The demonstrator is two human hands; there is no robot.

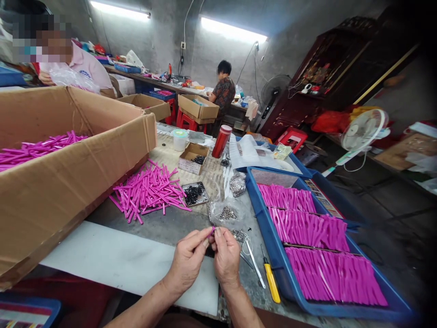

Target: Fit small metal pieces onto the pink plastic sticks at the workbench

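My left hand [187,258] is closed in a pinch, thumb against fingers, in front of me over the worktable. My right hand [226,259] is pinched close against it. Between the fingertips shows the end of a magenta plastic stick [212,231]; most of it is hidden by the fingers. Just beyond the hands lies a clear plastic bag [218,209] of small metal parts. To its left sits a small metal tray [201,197] with black pieces, beside a loose pile of magenta sticks [146,191].
A large cardboard box [82,177] with magenta sticks stands left. Right of my hands lie a yellow-handled screwdriver [271,278] and a blue tray [297,291] with rows of magenta pieces. Farther back are a red cylinder [221,142] and a small carton [191,166]. Two people sit beyond.
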